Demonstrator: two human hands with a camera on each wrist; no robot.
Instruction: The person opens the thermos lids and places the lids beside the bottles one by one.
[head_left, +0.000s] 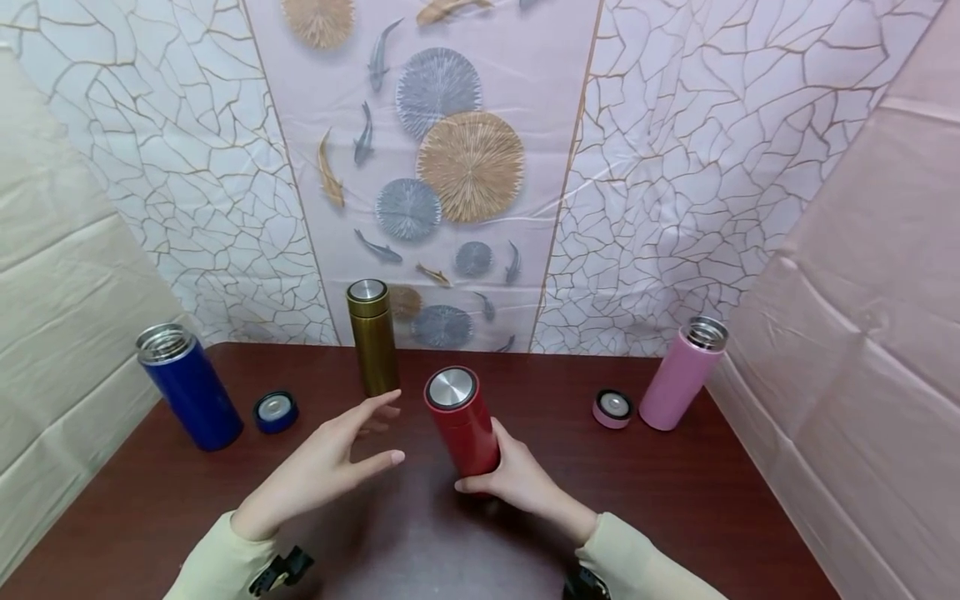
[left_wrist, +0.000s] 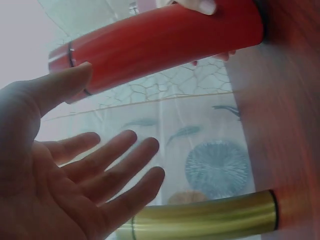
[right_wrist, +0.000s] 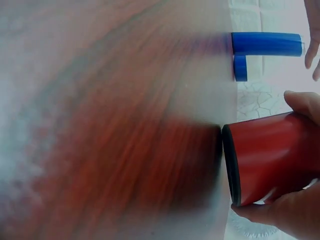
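Note:
My right hand grips a red thermos around its lower part, with its steel-topped lid on. In the right wrist view the black-rimmed base of the thermos is close over the table, fingers curled round its lower body. To the left of it my left hand reaches out with fingers spread and thumb apart, holding nothing. The left wrist view shows that open palm beside the upper end of the red thermos. Behind the left hand stands a gold thermos with its lid on.
At the left stands a blue thermos, lidless, with its blue lid beside it. A lidless pink thermos stands at the right next to its pink lid. Patterned cloth walls enclose the dark wooden table.

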